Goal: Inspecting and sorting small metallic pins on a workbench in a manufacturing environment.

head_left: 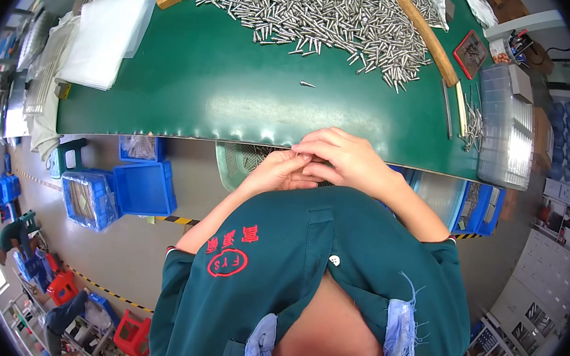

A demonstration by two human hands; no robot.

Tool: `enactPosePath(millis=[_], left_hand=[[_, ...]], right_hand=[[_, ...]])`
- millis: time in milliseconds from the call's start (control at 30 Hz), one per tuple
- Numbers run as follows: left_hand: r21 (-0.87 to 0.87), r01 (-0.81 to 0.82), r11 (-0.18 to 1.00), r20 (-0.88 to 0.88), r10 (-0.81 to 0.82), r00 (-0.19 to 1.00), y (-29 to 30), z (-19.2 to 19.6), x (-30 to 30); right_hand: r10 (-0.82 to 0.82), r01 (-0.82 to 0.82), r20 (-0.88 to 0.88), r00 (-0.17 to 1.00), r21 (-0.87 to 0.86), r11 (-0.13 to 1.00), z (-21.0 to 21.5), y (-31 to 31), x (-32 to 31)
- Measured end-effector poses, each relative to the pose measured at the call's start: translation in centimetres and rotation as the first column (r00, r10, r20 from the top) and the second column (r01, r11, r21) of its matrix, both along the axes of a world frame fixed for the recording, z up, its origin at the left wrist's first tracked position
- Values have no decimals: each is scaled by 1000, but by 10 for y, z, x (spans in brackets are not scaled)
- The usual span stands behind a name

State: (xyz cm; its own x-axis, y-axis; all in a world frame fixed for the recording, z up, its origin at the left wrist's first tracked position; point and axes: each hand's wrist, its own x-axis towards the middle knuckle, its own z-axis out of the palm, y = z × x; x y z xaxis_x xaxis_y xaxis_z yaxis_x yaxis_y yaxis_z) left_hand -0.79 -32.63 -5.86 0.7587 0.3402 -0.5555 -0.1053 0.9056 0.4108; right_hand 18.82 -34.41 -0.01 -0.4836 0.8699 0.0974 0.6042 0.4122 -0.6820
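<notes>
My left hand (277, 172) and my right hand (345, 159) meet at the front edge of the green table (189, 105). The fingers of both are curled and pressed together at the tips. Whatever they may hold is too small or too covered to make out. Below them, a light green basket (227, 167) with small metal parts in it shows partly under the table edge. One small pointed metal pin (307, 84) lies alone on the tabletop beyond my hands. Farther back is a large heap of similar metal pins (326, 15).
Wooden strips (428, 33) border the heap. Plastic sheets (104, 40) lie at the left. At the right are a red-rimmed tray (471, 54), loose thin metal rods (473, 120) and stacked clear plastic boxes (503, 129). Blue bins (143, 189) stand on the floor at left.
</notes>
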Motion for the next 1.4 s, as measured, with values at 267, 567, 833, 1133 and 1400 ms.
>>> enactPosePath(millis=[267, 567, 833, 1133, 1400], left_hand=[[248, 157, 956, -204, -107, 973, 4, 22, 1], [609, 253, 752, -319, -61, 946, 20, 43, -9], [452, 237, 860, -150, -189, 970, 30, 54, -13], [481, 269, 834, -208, -189, 960, 34, 52, -11], [593, 286, 753, -290, -132, 948, 39, 74, -6]], right_hand=[[-187, 84, -260, 947, -362, 928, -2, -2, 3], [-246, -73, -507, 826, -529, 846, 14, 7, -1], [-320, -147, -593, 739, -605, 782, 11, 10, -4], [-320, -63, -541, 778, -572, 818, 11, 14, -4], [-566, -133, -570, 595, -765, 630, -1, 24, -3]])
